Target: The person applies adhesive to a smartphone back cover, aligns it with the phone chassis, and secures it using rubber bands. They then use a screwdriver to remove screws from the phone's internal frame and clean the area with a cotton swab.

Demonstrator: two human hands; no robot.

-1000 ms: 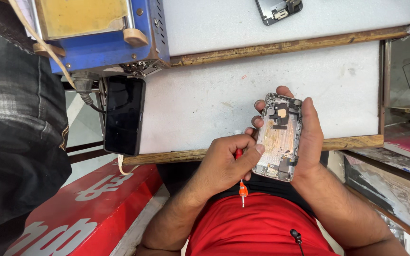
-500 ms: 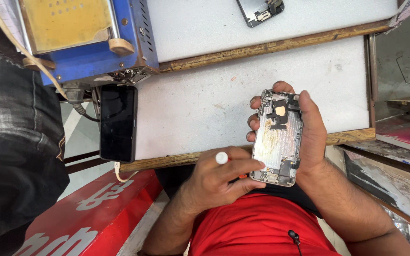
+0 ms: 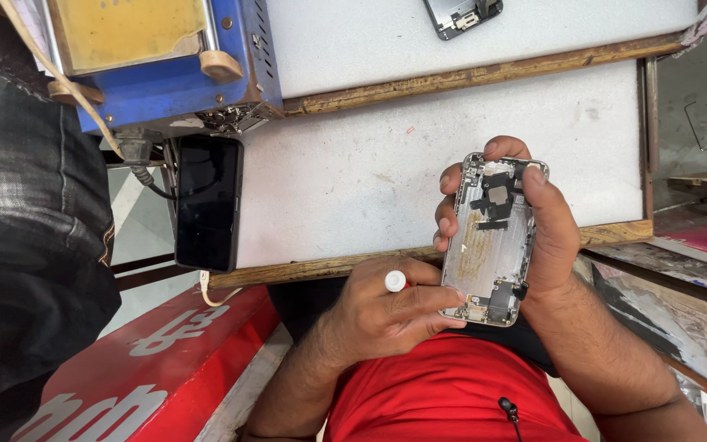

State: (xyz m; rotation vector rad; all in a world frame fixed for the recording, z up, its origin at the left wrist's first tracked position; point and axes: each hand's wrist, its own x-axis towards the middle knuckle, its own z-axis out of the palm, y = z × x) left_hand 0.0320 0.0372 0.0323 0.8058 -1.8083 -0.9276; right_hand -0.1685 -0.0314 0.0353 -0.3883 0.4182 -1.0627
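My right hand (image 3: 551,237) grips an opened phone chassis (image 3: 491,241) from behind, its bare silver inside with black brackets facing up. The thumb lies along its right edge and the fingertips curl over the left edge. My left hand (image 3: 386,315) is closed around a small screwdriver with a white round cap (image 3: 394,281). Its fingertips press at the chassis's lower left corner, where the tool's tip is hidden. Both hands hover over my red shirt (image 3: 452,393), just in front of the white work board (image 3: 345,164).
A black phone (image 3: 209,202) lies at the board's left edge, with a cable below it. A blue and yellow machine (image 3: 157,57) stands at the back left. Another phone part (image 3: 461,15) rests on the far board. A red sign panel (image 3: 157,360) sits lower left; shelves stand on the right.
My left hand has turned the screwdriver so its white cap faces up, and its fingers have settled at the chassis's lower corner. The chassis has stayed in my right hand.
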